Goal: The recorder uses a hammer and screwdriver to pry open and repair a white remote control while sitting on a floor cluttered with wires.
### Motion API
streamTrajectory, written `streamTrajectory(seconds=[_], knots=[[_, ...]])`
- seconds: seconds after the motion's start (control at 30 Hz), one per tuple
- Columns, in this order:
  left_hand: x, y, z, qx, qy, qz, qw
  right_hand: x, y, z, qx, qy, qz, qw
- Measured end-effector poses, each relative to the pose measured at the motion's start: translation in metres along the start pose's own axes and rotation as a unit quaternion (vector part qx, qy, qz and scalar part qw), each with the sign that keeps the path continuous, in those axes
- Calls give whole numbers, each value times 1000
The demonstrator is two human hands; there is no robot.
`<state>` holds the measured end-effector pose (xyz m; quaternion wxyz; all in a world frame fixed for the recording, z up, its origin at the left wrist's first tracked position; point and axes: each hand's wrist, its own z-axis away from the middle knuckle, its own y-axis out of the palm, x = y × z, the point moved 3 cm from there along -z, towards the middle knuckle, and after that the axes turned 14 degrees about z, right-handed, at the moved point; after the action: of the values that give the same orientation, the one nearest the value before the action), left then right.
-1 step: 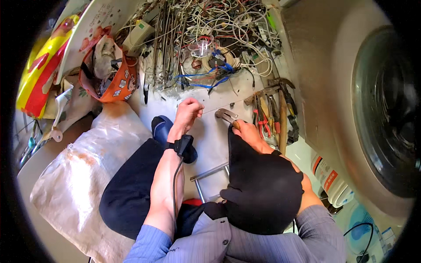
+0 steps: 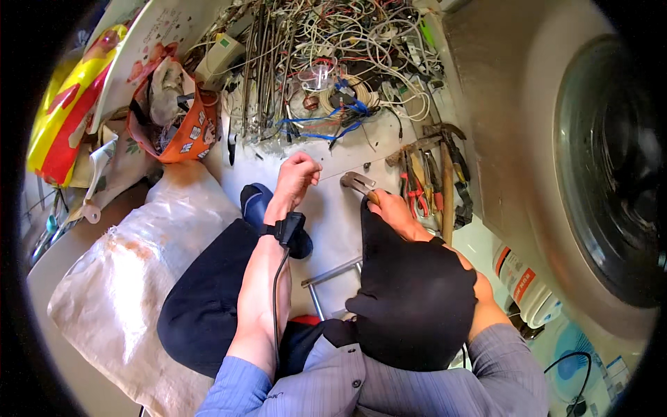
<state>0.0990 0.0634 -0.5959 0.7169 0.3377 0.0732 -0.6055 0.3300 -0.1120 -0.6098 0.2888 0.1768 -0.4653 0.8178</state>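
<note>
My left hand (image 2: pixel 297 179) is closed in a pinch on what looks like a thin wire (image 2: pixel 347 169), stretching rightward over the white board (image 2: pixel 326 215). My right hand (image 2: pixel 397 217) grips the wooden handle of a claw hammer (image 2: pixel 360 182), whose metal head lies just right of the wire's near end. A small dark piece (image 2: pixel 367 166) sits above the hammer head. My right forearm is partly hidden by my black-trousered knee. Beside the right hand lie red-handled pliers (image 2: pixel 418 198) and several wooden-handled tools (image 2: pixel 446 205).
Tangled cables (image 2: pixel 368 48) and metal rods (image 2: pixel 264 69) fill the back. Left are an orange bag (image 2: pixel 187 135), yellow-red bag (image 2: pixel 69 118) and white sack (image 2: pixel 132 285). A washing-machine-like appliance (image 2: pixel 521 139) bounds the right, with a white bucket (image 2: pixel 528 285). A metal frame (image 2: pixel 313 292) lies below.
My left hand has shifted very slightly upward, with the thin line moving along. My right hand and the hammer look unchanged.
</note>
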Motion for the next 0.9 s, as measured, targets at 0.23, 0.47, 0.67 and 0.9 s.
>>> streamTrajectory(seconds=[0.23,0.47,0.67,0.9], knots=[[-64,52,29,98,67,70,990,-2,-15,27,-50,52,-20,997],[-159,68,83,90,156,52,982,-34,-50,96,-193,142,-111,964],[-190,89,102,153,156,85,972,-106,-63,212,-161,290,-18,943],[-205,116,161,150,148,38,977,-145,-13,319,-183,391,31,902]])
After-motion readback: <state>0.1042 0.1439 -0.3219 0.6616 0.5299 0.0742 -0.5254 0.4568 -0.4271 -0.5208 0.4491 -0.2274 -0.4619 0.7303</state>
